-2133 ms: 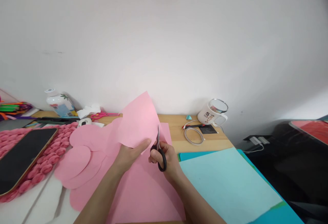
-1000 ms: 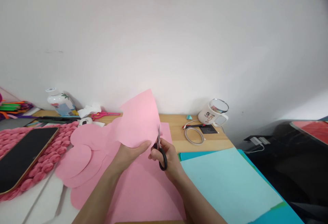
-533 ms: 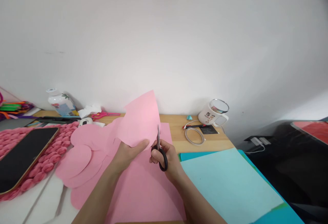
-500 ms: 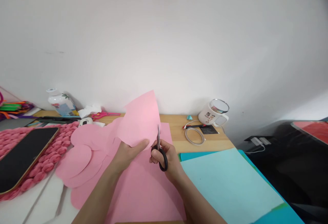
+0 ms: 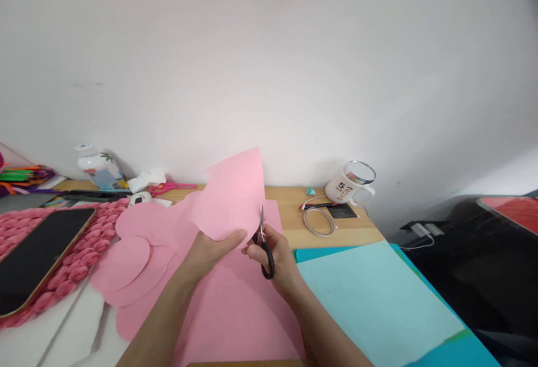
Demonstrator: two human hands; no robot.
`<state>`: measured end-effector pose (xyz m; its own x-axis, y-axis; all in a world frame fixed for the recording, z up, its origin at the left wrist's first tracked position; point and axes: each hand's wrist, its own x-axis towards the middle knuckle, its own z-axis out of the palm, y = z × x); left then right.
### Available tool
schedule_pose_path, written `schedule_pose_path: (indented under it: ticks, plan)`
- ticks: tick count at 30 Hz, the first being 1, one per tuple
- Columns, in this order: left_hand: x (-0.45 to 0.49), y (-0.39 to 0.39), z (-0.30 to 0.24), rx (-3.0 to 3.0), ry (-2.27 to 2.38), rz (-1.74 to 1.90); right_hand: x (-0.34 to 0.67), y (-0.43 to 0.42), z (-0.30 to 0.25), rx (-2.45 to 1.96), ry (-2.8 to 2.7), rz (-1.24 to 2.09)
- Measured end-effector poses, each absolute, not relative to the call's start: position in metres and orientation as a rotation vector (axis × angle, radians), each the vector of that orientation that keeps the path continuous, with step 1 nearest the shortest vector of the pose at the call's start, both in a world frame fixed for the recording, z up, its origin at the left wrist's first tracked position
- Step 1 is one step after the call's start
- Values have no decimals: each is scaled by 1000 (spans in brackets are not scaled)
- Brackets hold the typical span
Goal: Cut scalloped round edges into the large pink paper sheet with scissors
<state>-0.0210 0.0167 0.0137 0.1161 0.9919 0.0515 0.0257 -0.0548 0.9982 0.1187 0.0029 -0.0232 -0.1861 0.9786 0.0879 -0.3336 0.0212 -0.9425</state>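
Observation:
A sheet of pink paper (image 5: pixel 235 193) is held up and slightly curled, its lower edge pinched in my left hand (image 5: pixel 214 255), thumb in front and fingers behind. My right hand (image 5: pixel 277 258) is closed round the black handles of a pair of scissors (image 5: pixel 267 259), whose blades point up at the paper's right edge. How far the blades overlap the paper is hard to see. Under both hands lies a larger pink sheet (image 5: pixel 247 322). Several cut pink paper rounds (image 5: pixel 126 260) overlap one another to the left of my left forearm.
On the left a phone (image 5: pixel 42 255) rests on a pink knitted mat (image 5: pixel 84 255). Pink-handled scissors (image 5: pixel 168 187) and a white bottle (image 5: pixel 98 168) are near the wall. A white mug (image 5: pixel 347 186), a coiled cable (image 5: pixel 318 222) and light blue paper sheets (image 5: pixel 374 300) are at right.
The top of the held pink paper has shifted slightly right and its right edge has turned a little. The scissors have moved slightly, staying at that edge.

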Motion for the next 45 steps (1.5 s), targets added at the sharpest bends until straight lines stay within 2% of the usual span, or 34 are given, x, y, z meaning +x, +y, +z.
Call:
schedule_pose_path:
  ticks: [19,28,35,45]
  plan:
    - [-27,19,14,1350,1058,1112,118,4,-20,-951,-1128,1440]
    - [-27,22,7,1255,887,1122,114,2,-24,-910,-1030,1478]
    - [-19,14,17,1320,784,843,106,-2,-24,-860,-989,1478]
    - [-5,9,13,1365,938,1048,102,-5,-21,-887,-929,1424]
